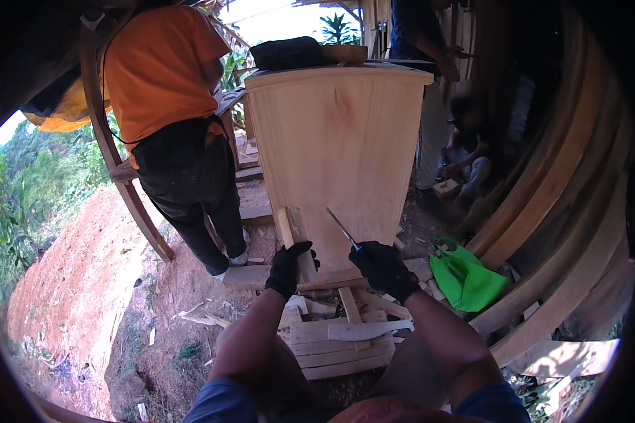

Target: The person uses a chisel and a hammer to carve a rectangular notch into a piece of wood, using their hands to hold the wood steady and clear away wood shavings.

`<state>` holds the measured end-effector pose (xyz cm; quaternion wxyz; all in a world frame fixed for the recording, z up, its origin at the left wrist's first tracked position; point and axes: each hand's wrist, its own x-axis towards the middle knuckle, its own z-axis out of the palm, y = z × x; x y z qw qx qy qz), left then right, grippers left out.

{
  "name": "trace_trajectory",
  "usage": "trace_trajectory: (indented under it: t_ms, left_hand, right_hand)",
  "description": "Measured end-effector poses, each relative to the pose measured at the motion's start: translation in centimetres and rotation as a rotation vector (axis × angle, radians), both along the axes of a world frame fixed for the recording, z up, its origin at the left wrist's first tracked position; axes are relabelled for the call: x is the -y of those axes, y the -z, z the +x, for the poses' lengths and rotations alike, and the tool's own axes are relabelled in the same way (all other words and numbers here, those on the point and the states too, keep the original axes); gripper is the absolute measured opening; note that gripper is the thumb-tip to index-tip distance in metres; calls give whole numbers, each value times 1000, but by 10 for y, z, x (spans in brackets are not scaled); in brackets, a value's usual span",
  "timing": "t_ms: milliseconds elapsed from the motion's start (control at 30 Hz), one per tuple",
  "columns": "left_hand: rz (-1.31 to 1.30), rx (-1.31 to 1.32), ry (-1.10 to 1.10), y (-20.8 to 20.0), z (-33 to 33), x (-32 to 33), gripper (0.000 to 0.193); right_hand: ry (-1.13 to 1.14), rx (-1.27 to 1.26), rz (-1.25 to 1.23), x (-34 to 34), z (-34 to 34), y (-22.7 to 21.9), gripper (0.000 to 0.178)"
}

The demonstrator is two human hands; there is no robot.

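Observation:
Both my hands wear black gloves. My left hand point(291, 266) is closed round a short pale wooden piece point(298, 236), which stands tilted up in front of a large wooden cabinet point(335, 141). In my right hand point(386, 268) is a slim hand tool point(341, 226) with a thin metal shaft and a bit of blue handle showing. Its shaft slants up and left, apart from the wooden piece. The tool's exact kind is too small to tell. Below my hands, a shaped wooden piece point(367, 330) lies across a stack of slats point(342, 359).
A person in an orange shirt point(162, 77) stands left of the cabinet. Another person stands behind it at the right, and a third crouches beyond point(469, 151). A green bag point(466, 276) lies right of my right hand. Long curved-looking planks point(550, 204) line the right side.

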<state>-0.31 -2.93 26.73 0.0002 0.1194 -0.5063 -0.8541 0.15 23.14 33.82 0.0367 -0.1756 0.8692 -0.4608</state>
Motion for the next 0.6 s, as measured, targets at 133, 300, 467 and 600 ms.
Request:
trace_trajectory:
  t_ms: [133,300,467,600]
  left_hand:
    - [-33,-61,-2,-2,0,0,36]
    - [-60,-133,10,-8,-2,1,39]
    - [109,-136,141,-15,2,-1,66]
    - [216,-152,88,-7,7,-6,77]
  right_hand:
    - [6,-47,-68,-3,-13,28,38]
    - [-60,-132,-58,2,-15,41,42]
    - [-192,-436,-53,13,12,5,45]
    - [-181,-425,-54,14,24,6,41]
